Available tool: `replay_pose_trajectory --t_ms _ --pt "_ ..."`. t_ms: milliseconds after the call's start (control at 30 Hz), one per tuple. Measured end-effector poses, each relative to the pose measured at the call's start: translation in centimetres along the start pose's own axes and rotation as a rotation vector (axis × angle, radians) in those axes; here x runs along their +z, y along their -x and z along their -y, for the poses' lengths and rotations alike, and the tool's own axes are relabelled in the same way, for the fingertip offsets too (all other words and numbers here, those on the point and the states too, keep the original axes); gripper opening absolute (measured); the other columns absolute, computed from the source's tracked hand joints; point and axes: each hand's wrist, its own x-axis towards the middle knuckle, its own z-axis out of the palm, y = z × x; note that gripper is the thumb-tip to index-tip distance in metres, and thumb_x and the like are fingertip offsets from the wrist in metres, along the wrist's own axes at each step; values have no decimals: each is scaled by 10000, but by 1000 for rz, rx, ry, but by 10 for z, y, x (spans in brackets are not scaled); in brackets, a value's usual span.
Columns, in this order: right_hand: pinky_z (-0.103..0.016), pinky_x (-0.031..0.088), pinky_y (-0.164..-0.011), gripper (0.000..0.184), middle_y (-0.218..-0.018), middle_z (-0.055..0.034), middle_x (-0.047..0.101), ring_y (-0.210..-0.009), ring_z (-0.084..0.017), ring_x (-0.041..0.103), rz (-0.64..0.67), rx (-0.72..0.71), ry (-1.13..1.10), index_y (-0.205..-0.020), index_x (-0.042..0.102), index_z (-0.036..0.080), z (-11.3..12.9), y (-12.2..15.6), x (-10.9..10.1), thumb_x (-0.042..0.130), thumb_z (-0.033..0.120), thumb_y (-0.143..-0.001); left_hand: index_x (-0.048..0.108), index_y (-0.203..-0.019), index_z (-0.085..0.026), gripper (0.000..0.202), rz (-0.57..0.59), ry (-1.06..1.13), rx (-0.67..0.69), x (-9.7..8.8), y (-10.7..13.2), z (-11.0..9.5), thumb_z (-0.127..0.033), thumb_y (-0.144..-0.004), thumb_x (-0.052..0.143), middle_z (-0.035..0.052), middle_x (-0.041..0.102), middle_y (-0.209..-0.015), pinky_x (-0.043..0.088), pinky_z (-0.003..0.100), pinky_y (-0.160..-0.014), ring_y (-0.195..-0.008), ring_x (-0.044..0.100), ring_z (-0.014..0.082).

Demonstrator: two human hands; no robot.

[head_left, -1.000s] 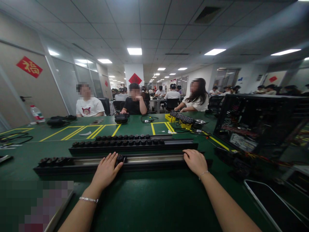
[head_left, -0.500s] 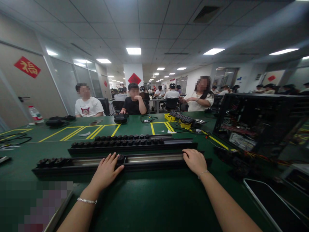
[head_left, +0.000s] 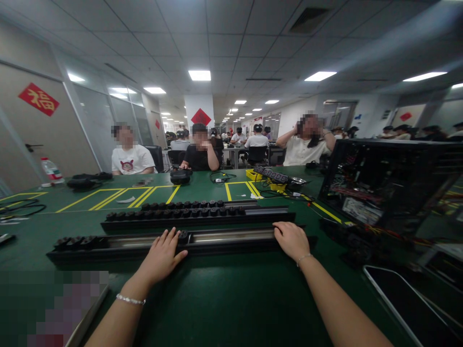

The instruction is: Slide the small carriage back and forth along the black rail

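Note:
A long black rail (head_left: 231, 238) lies across the green table (head_left: 224, 299) in front of me, with a row of black socket modules (head_left: 77, 242) at its left end. My left hand (head_left: 161, 257) rests on the rail's near edge, fingers spread, fingertips at a single black module (head_left: 183, 236) in the channel. My right hand (head_left: 292, 240) lies over the rail near its right end, fingers curled over the edge. A second rail (head_left: 197, 216) with many modules lies just behind, and a third shorter row (head_left: 184, 205) behind that.
An open black computer case (head_left: 390, 180) stands at the right, with a flat panel (head_left: 408, 303) at the near right. Yellow boxes and a power strip (head_left: 271, 174) lie farther back. Three people sit across the table; cables (head_left: 21, 209) lie at the left.
My hands have barely moved on the rail. The person at the far right has raised both arms to the head.

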Motion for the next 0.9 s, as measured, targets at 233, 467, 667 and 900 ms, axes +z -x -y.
replay_pose_trajectory --t_ms 233,467,667,900 --pt "-343 381 -915 387 -1123 -36 654 -1071 -192 545 -9 0 3 -1053 663 215 0 1 1 344 304 -853 318 -1394 -100 759 59 -30 -8 -10 4 -7 -589 -813 320 132 234 -1499 216 469 -1100 -1387 172 293" --pt "-342 388 -894 384 -1111 -36 658 -1062 -194 549 -13 0 0 -1050 663 217 1 1 0 344 301 -853 327 -1397 -170 752 36 -31 -26 -12 5 -11 -598 -782 391 121 236 -1504 208 477 -1096 -1386 179 299" --pt "-342 383 -898 381 -1109 -37 659 -1059 -191 552 -14 0 -4 -1043 665 215 0 0 2 347 300 -852 347 -1389 -198 704 18 -33 -37 -13 6 -15 -556 -787 419 111 254 -1500 230 475 -1084 -1380 205 296" --pt "-339 385 -896 375 -1110 -34 660 -1061 -192 551 -14 -4 -3 -1036 668 218 -1 0 2 351 301 -851 334 -1392 -160 704 32 -39 -22 -14 6 -19 -522 -793 416 104 266 -1493 235 492 -1082 -1382 203 279"
